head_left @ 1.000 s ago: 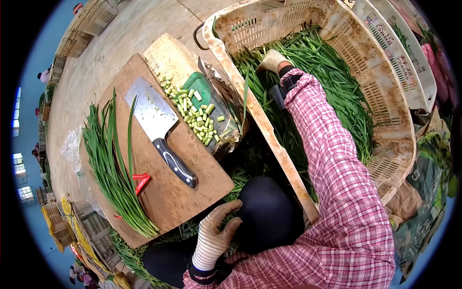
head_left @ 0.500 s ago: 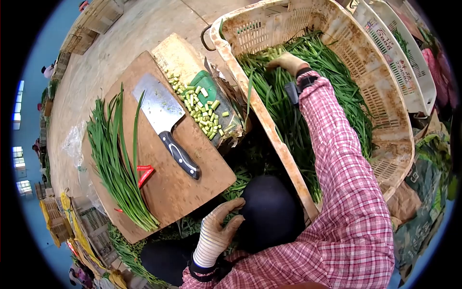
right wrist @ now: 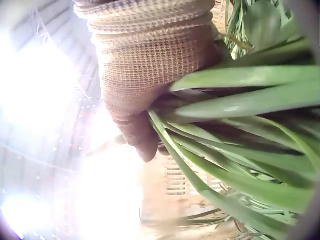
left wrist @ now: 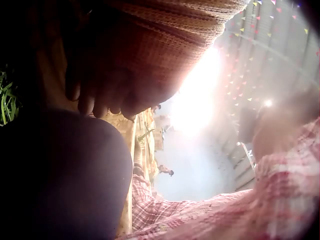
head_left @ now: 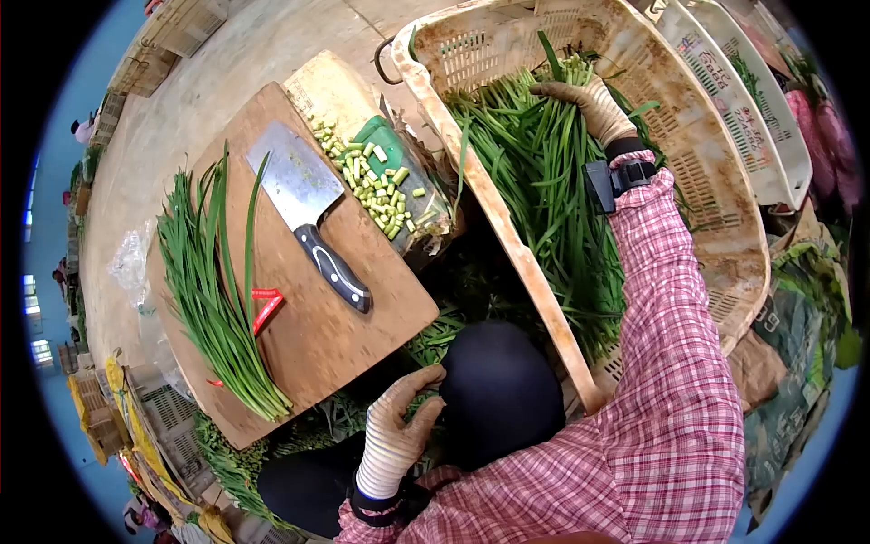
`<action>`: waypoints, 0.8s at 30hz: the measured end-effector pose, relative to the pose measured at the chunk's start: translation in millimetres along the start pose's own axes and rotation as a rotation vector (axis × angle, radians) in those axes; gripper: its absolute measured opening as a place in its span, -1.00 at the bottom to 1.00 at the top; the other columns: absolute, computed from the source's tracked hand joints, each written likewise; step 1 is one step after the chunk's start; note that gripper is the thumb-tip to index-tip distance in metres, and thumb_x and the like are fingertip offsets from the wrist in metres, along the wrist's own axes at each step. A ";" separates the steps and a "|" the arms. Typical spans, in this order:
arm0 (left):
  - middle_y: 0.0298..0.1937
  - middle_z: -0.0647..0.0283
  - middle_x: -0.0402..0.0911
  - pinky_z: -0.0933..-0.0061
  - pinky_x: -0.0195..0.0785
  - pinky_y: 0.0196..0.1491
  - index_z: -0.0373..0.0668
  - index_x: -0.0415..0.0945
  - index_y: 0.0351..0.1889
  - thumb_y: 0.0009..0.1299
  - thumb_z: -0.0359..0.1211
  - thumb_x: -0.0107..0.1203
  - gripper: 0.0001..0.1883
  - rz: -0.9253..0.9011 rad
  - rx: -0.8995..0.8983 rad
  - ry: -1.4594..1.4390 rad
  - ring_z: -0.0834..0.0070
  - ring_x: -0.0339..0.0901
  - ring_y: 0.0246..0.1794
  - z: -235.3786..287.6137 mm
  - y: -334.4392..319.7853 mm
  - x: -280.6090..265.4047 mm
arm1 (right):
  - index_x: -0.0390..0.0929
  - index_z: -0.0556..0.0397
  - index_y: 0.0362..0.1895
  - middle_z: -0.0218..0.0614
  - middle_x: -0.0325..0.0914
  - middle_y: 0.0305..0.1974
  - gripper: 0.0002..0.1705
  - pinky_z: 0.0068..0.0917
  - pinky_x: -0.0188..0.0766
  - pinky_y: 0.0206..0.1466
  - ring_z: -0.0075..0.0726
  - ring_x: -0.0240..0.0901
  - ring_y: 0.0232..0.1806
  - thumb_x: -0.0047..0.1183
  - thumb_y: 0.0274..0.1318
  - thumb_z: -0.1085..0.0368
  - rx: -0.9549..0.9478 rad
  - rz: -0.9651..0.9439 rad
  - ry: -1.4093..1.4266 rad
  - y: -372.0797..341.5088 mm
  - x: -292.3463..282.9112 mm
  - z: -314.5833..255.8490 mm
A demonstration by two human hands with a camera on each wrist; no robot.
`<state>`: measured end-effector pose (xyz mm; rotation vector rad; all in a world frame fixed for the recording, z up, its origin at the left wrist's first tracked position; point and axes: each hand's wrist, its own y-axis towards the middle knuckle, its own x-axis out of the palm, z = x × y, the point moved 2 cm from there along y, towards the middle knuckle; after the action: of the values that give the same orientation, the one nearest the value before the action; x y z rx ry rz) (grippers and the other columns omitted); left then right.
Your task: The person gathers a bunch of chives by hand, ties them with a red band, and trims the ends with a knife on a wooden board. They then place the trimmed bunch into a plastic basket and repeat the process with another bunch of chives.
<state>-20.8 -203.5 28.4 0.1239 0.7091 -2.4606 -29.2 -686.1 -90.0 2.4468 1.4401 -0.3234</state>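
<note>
My right hand (head_left: 594, 107), in a knit glove, grips a bunch of garlic chives (head_left: 544, 172) near its pale stalk ends in a large white crate (head_left: 506, 238). In the right wrist view, the gloved fingers curl round the chives (right wrist: 240, 102), whose long flat leaves trail away to the right. My left hand (head_left: 399, 422), gloved, rests by the dark knee with loosely curled fingers and holds nothing. On the brown cutting board (head_left: 390, 281) lie a cleaver (head_left: 294, 177) and another bunch of chives (head_left: 204, 281) with red tape (head_left: 265, 308) at its side.
Cut stalk ends (head_left: 385, 204) are scattered beyond the board's right edge, beside a pale block (head_left: 331, 82). More white crates (head_left: 725, 100) stand past the large crate. Loose greens lie under the board, and a clear plastic bag (head_left: 134, 263) sits left of it.
My right hand has moved right within the crate, drawing chives out of the pile and lining up their stalk ends at the far side. The left hand stays by the knee.
</note>
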 end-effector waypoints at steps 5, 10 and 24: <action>-0.05 0.08 0.59 0.45 0.33 0.09 -0.35 0.49 0.03 0.25 -0.54 0.11 -0.65 -0.016 0.043 0.000 0.36 0.53 -0.02 -0.2 -8.7 1.2 | 0.65 -0.05 -0.16 -0.38 0.66 -0.17 -0.54 -0.46 0.44 -0.03 -0.45 0.55 -0.20 0.25 -0.07 -0.07 0.022 0.122 0.109 -30.2 -15.5 -53.7; -0.04 0.20 0.59 0.55 0.31 0.04 -0.35 0.46 0.08 0.29 -0.51 0.07 -0.63 -0.001 0.029 -0.064 0.54 0.48 -0.04 -6.1 -20.1 -2.1 | 0.57 0.00 -0.29 -0.28 0.63 -0.23 -0.65 -0.23 0.45 0.06 -0.35 0.56 -0.15 0.25 -0.04 0.03 -0.032 0.138 0.105 -85.9 -52.8 -135.9; -0.03 0.23 0.59 0.51 0.36 0.06 -0.30 0.46 0.11 0.27 -0.56 0.13 -0.59 -0.026 0.317 -0.145 0.55 0.50 -0.04 15.2 -88.5 -4.1 | 0.54 -0.08 -0.33 -0.47 0.42 -0.53 -0.92 -0.68 0.29 -0.52 -0.66 0.28 -0.55 0.12 0.14 0.23 -0.808 0.653 -1.581 -164.5 -79.4 -404.7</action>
<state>-64.9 -147.5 83.2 0.0557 0.2567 -2.5591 -191.8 -532.4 293.5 1.1178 -0.0057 -0.9359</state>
